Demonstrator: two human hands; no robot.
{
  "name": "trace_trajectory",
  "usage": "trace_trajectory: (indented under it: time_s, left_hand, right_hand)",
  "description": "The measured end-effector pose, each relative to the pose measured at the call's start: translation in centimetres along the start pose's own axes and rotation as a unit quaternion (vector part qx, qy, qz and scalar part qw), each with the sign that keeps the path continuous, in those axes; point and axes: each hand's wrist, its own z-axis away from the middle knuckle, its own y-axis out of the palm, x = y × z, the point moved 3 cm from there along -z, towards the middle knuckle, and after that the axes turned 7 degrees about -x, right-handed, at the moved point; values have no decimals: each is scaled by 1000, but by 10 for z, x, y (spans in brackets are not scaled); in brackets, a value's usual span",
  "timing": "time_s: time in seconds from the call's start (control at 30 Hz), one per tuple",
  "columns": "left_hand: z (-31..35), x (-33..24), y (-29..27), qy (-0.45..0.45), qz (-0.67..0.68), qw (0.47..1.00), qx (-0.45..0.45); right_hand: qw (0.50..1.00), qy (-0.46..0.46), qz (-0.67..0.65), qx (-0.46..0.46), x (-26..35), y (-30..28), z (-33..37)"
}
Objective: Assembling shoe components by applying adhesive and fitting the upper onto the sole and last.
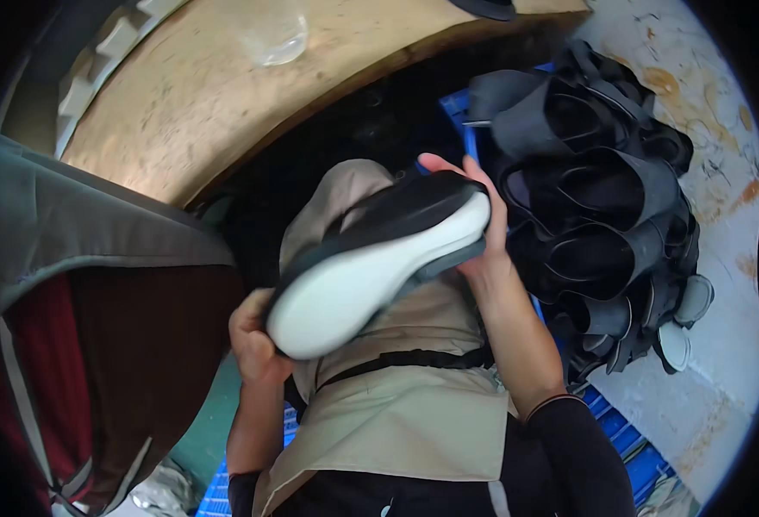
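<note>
Above my lap, both hands hold a black shoe upper (418,202) tilted on its side. Its smooth white bottom (345,297) faces up toward me. My left hand (254,340) is closed round the wide end at the lower left; its fingertips are partly hidden behind the shoe. My right hand (490,211) grips the narrower end at the upper right, with fingers wrapped over its edge. A dark grey flap (448,263) shows along the lower side near my right hand. Slight motion blur softens the shoe's outline.
Several dark shoe uppers (599,189) lie piled to my right over a blue crate (457,108). Ahead is a curved wooden tabletop (198,95) bearing a clear container (280,39). Grey fabric (95,224) and brown fabric (155,345) stand close at left. A beige apron (405,435) covers my lap.
</note>
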Motion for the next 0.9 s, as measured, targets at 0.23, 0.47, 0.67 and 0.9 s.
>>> trace_trajectory:
  time_s: [0.23,0.47,0.67,0.9]
  left_hand:
    - [-49,-7,29,-24,-540,841,26]
    - [-53,-3,30,-13,-485,859,163]
    - [-45,30,37,81,-282,945,145]
    - [-60,-9,52,23,-343,920,187]
  right_hand:
    - [928,-195,311,-59,18,66,-32]
    - [751,-155,634,100,-47,113,-33]
    - [811,-145,567,-15,-59,96,-39]
    - [885,-116,449,-41,-50,106,-24]
